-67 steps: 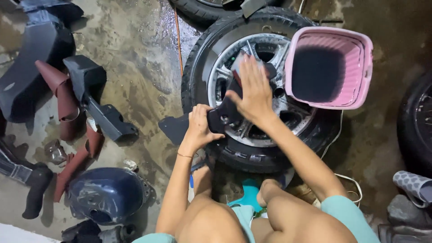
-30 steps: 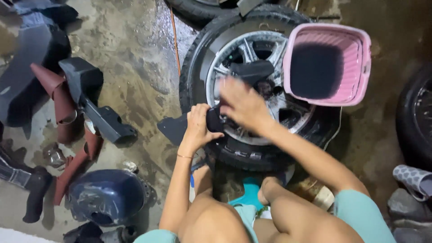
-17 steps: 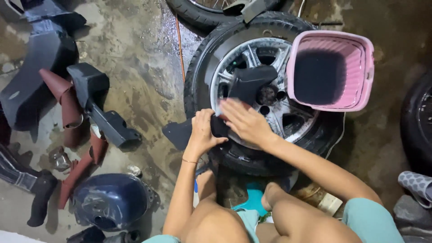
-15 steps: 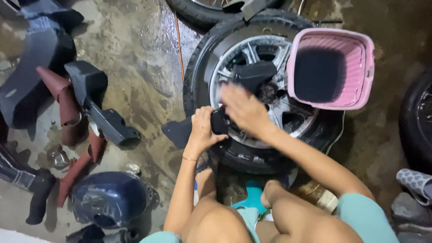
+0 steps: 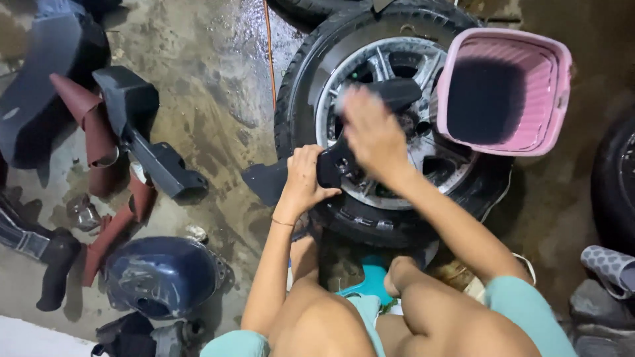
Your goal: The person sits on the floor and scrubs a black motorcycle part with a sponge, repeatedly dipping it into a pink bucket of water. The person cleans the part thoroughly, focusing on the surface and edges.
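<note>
1. The wet concrete floor is carrying everything in view.
2. A car wheel, black tyre around a silver spoked rim, is lying flat on the floor in front of the person's knees.
3. A pink plastic basket is resting tilted on the wheel's upper right edge, its open side facing the camera.
4. A dark blue rounded cover is lying on the floor at the lower left, with black and maroon plastic panels scattered above it.
5. A long black plastic part is lying across the rim, reaching from the lower left edge to the hub area.
6. The left hand is gripping the part's near end, fingers clamped around it at the rim's lower left edge.
7. The right hand is pressing on the part's middle, blurred; fingers are lying flat and together, and it is unclear whether they are holding anything.
</note>
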